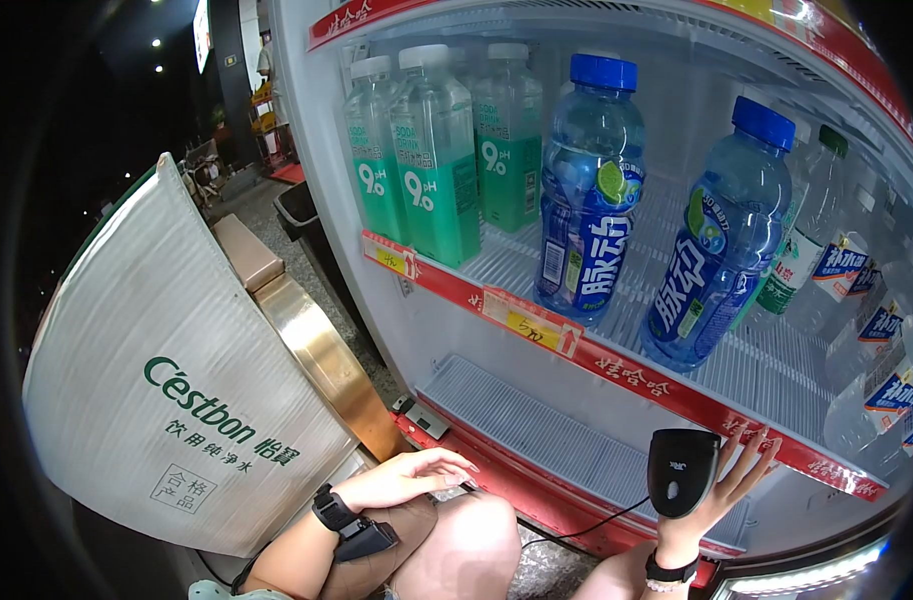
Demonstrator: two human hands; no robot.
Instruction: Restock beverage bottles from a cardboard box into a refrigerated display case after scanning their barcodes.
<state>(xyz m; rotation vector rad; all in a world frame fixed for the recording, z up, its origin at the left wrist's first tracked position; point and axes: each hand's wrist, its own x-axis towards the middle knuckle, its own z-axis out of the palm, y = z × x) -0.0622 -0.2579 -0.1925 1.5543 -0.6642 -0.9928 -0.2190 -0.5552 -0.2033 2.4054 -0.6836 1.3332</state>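
My left hand (424, 477) lies palm down over my bent knee, its fingers loosely stretched and nothing visible in them. A black strap with a black unit (365, 540) is on that wrist. My right hand (729, 485) is raised at the red shelf edge strip (667, 385), fingers spread and fingertips right at the strip. A black rounded device (683, 472) with a pale oval spot and a thin cord covers part of its palm and hides the thumb. Above stand two blue-capped drink bottles (591, 190) (722, 240), upright on the shelf.
Green soda drink bottles (432, 170) fill the shelf's left side; clear water bottles (882, 350) stand at the right. Below is a white wire rack (527, 420). A white Cestbon bucket-shaped display (177, 400) stands left of the fridge, with a dark bin (302, 215) behind.
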